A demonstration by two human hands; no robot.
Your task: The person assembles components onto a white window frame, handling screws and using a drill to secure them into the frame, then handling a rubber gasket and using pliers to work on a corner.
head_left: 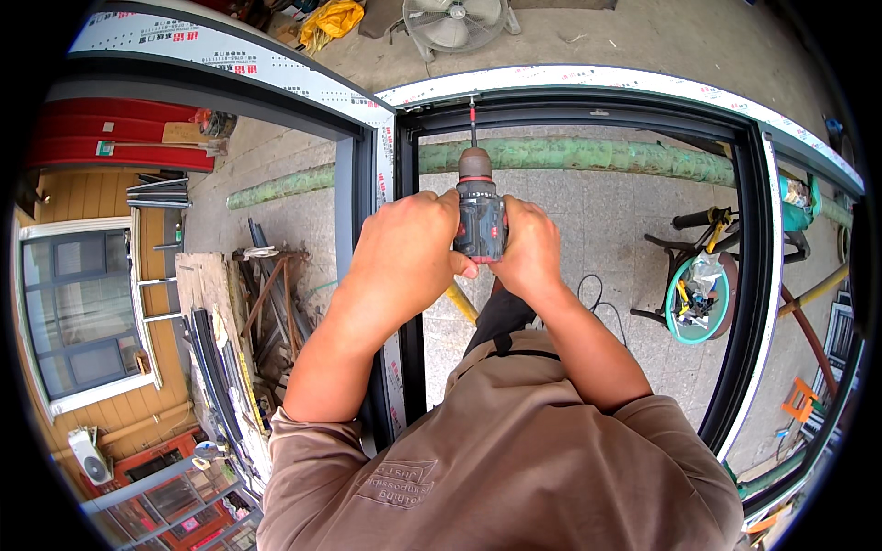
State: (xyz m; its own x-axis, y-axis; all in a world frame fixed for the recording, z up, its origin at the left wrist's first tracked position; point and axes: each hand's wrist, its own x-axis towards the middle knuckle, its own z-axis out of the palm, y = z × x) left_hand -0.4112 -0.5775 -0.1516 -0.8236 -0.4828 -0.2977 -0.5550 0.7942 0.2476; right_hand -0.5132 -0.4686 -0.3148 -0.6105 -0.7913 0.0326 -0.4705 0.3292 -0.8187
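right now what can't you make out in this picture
Head view throughout:
Handle of the drill: hidden by the left hand and right hand.
What the bit meets: too small.
Top of the fan: cut off by the upper edge.
Bottom of the turquoise tub: covered by its contents.

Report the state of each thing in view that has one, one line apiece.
Left hand: closed on the power drill
Right hand: closed on the drill's right side
Power drill: gripped, bit fitted and pointing at the frame's far bar; running or not, cannot tell
Frame: partly covered in printed film
Teal basin: loaded with mixed items
Fan: standing; spinning or not, cannot tell
Green pole: surface mottled
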